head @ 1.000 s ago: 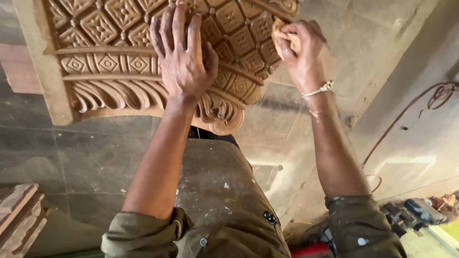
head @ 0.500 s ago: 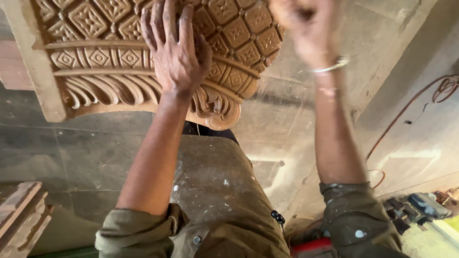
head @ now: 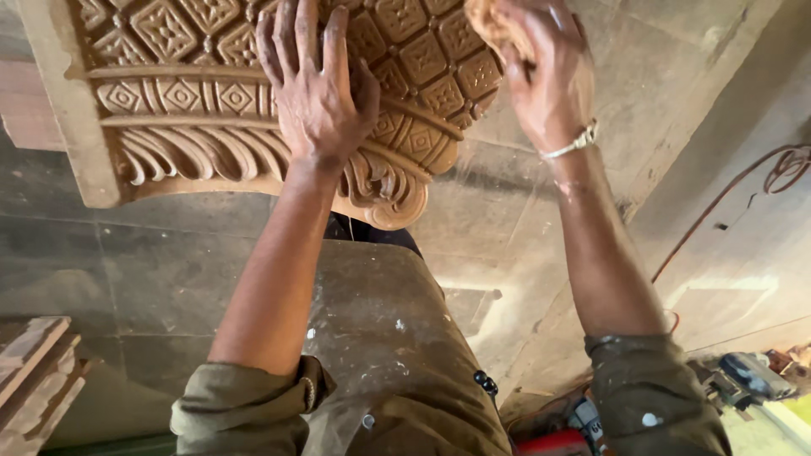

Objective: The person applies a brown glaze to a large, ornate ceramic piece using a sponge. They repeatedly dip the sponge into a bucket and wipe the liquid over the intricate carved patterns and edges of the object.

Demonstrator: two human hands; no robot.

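A large carved wooden block (head: 169, 110) with diamond patterns and leaf scrolls fills the upper left of the head view. My left hand (head: 317, 93) lies flat on its carved face, fingers spread, steadying it. At the block's upper right edge, my right hand (head: 545, 72) is closed around a small tan piece of sandpaper (head: 490, 21) pressed against the carving. A thin white bracelet (head: 570, 143) circles my right wrist. My olive sleeves are rolled up at both elbows.
Grey stone floor tiles (head: 127, 270) lie below. Stacked wooden boards (head: 34, 371) sit at the lower left. A red cable (head: 760, 177) curls along the right. Power tools (head: 743, 380) and a red object (head: 553, 443) lie at the lower right.
My right hand has moved up and left along the carved block's right edge, with motion blur half a second ago. My left hand has stayed flat on the carving.
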